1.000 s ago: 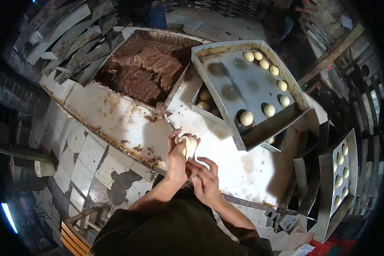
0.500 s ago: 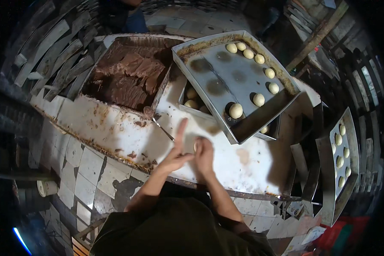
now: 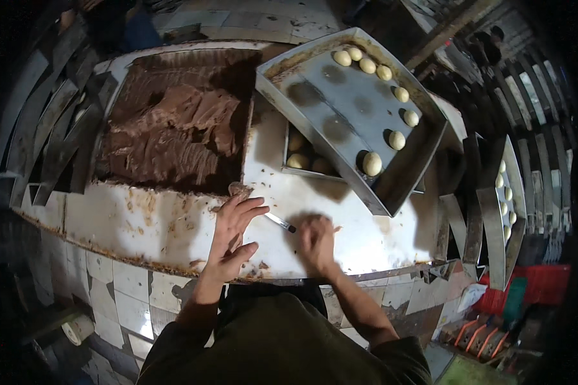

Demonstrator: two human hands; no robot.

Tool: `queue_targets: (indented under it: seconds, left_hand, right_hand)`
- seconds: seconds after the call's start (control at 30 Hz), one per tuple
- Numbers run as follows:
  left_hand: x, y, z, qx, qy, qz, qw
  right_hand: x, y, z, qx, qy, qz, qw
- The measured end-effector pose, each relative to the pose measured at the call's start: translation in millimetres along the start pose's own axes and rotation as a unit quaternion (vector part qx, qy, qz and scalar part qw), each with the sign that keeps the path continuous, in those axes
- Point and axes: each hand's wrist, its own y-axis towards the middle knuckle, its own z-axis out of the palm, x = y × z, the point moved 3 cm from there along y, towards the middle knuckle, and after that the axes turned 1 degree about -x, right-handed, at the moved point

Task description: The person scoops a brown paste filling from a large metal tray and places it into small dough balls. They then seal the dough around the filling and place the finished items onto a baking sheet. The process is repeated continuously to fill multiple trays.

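My left hand hangs above the white tabletop with its fingers apart and nothing in them. It partly covers a thin metal utensil whose far end is smeared with brown paste. My right hand is closed, low over the table just right of the utensil's dark tip. Whatever its curled fingers may hold is hidden. Beyond my left hand is a large pan of thick brown paste. A metal tray with several pale dough balls along its far and right sides lies beyond my right hand.
The upper tray rests askew on another tray holding more balls. At the right edge, a further tray with balls stands tilted among metal pans. Wooden slats rise at the left. The table's front edge is stained, above a worn tiled floor.
My hands have drawn apart, the left one toward the brown paste and the right one to the right. A pale thing seen at my right fingers no longer shows. The whole view has shifted.
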Motion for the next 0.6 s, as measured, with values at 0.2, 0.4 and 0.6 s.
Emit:
queue_targets:
  seconds: [0.2,0.4,0.6]
  left_hand:
    - [-3.4,37.4,6.2,0.031,0.02,0.03,0.999]
    - [12.5,117.2,62.3,0.039,0.126,0.089,0.987]
    - [82.2,320.1,122.9,0.097,0.395,0.042,0.912]
  right_hand:
    - [-49.8,-23.5,-63.8,0.004,-0.109,-0.115,0.987]
    - [-38.6,7.3,-30.9,0.094,0.086,-0.104,0.986]
    - [-53.3,-24.4,-108.3,0.261,-0.061,-0.173,0.948]
